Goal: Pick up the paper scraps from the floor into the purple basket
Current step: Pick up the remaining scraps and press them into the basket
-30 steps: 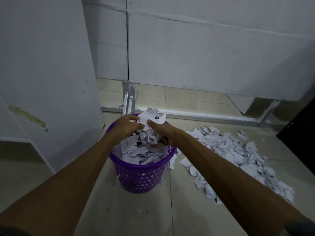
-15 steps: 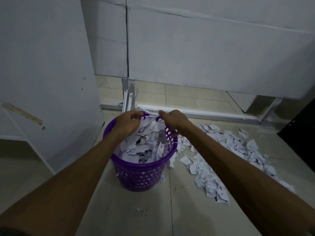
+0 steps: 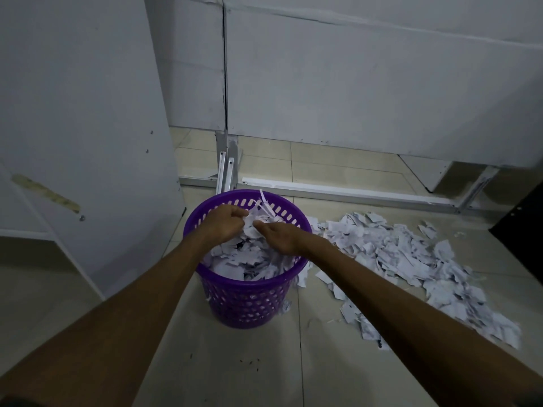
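Note:
The purple basket stands on the tiled floor, piled with white paper scraps. Both my hands are over its mouth. My left hand has its fingers curled round a bunch of scraps at the top of the pile. My right hand lies beside it with fingers fairly straight, pressing on the scraps. A wide spread of loose paper scraps lies on the floor to the right of the basket.
A white panel leans close on the left of the basket. White boards on a metal frame stand behind it. A dark object sits at the right edge. Bare tiles lie in front.
My hands spread apart over the basket rim, then came back together lower on the pile. The scraps in the basket sit lower and more of the far rim shows.

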Demonstrator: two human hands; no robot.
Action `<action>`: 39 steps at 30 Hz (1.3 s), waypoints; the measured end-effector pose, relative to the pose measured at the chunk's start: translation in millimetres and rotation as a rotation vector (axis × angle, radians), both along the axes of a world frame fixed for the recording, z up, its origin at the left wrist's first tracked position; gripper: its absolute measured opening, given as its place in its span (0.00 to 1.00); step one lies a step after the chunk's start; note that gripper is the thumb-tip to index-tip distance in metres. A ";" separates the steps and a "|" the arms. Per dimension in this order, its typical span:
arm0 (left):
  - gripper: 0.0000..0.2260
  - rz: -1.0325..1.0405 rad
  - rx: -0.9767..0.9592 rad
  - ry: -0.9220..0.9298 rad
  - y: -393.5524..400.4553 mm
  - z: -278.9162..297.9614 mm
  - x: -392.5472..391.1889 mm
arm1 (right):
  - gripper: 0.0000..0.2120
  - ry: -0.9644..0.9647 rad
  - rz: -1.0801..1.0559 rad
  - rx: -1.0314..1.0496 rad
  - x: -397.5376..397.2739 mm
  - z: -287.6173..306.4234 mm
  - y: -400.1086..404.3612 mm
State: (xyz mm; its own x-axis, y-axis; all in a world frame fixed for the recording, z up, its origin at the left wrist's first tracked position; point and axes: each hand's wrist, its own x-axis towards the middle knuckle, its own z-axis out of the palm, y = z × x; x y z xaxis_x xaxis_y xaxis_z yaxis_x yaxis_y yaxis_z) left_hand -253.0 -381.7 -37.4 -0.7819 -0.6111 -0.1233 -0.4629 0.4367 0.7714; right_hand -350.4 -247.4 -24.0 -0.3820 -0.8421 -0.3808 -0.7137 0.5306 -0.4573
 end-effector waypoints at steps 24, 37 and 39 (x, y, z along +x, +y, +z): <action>0.12 -0.210 -0.052 -0.218 -4.3 -31.2 -3.8 | 0.23 -0.108 -0.104 0.049 -6.3 -25.0 -19.7; 0.21 0.033 -0.239 0.118 3.3 7.4 -12.9 | 0.30 -0.225 -0.228 -0.431 -43.3 21.9 21.4; 0.19 0.034 -0.243 0.203 14.8 15.6 -25.8 | 0.28 -0.290 -0.319 -0.533 -50.8 28.4 31.7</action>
State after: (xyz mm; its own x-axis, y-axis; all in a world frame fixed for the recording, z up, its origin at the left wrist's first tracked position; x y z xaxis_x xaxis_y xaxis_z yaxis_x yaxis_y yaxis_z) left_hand -278.8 -366.8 -21.7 -0.7543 -0.6296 0.1862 -0.3274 0.6065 0.7246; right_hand -401.2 -215.7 4.4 -0.5877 -0.8060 -0.0703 -0.3689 0.3442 -0.8634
